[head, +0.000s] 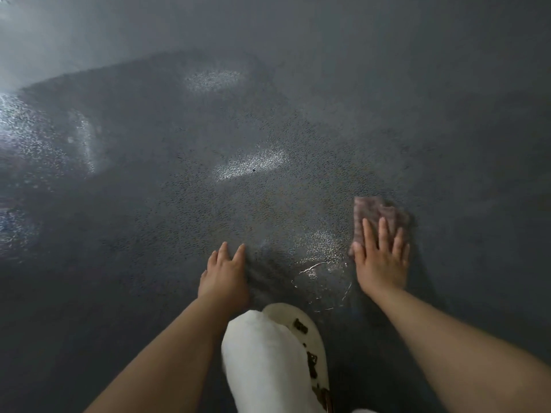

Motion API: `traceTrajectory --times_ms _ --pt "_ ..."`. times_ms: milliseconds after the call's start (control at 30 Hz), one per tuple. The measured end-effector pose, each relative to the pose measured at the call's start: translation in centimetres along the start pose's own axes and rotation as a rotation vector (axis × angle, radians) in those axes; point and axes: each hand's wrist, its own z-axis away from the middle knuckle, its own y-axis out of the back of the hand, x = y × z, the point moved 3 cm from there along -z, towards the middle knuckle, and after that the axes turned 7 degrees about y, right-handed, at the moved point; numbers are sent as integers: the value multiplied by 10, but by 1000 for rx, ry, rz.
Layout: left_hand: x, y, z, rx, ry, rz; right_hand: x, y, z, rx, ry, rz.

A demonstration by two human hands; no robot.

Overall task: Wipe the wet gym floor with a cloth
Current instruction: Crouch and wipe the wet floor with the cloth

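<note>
Your right hand [380, 257] lies flat on the cloth [375, 217], fingers straight and spread, pressing it onto the gym floor [298, 129] at the right of the scene. The grip there is apart: nothing is curled round the fabric, the palm and fingers simply bear down on it. The cloth is a dull pinkish-brown piece, folded or bunched, and its far end sticks out beyond your fingertips; its edges are blurred.

Your left hand [223, 274] rests on the bare floor near the middle, fingers straight and slightly spread, holding nothing, so that grip is apart too.

Between your two hands a thin puddle [323, 281] glints with bright outlines. Further off, a shiny wet patch [250, 163] catches the light, with more sheen at the far left. The floor is dark grey and speckled.

Near you, a white trouser leg [262, 359] covers your knee, above a white shoe [301, 332] with dark decorations.
</note>
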Motion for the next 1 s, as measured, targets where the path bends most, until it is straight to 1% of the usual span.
traceTrajectory --times_ms 100,133,167,200,233,333,367,433,567,667,767,867,1000 --pt "1 -7 1 -87 28 13 -23 -2 7 -20 -196 -140" --pt "1 -9 2 -111 37 22 -38 -2 8 -56 -230 -179" --pt "0 -11 3 -127 44 28 -56 -2 11 -102 -218 -201" --pt "0 -12 6 -134 50 30 -76 -3 14 -149 -143 -201" --pt "0 -11 9 -131 55 28 -97 -2 19 -196 -15 -185" --pt "-2 -4 19 -72 75 8 -147 2 39 -395 444 -152" --pt "-3 0 24 -52 83 5 -153 7 40 -465 535 -155" --pt "-3 11 37 -10 101 18 -152 25 37 -526 600 -182" --pt "0 35 78 87 108 71 -133 78 31 -414 578 -154" --pt "-1 51 116 193 73 120 -120 118 39 -402 590 -111" --pt "-5 63 152 265 46 156 -111 163 52 -324 591 -52" --pt "-7 67 181 333 21 176 -111 212 66 -228 608 -2" --pt "0 65 194 407 -23 191 -120 252 80 -176 651 48"
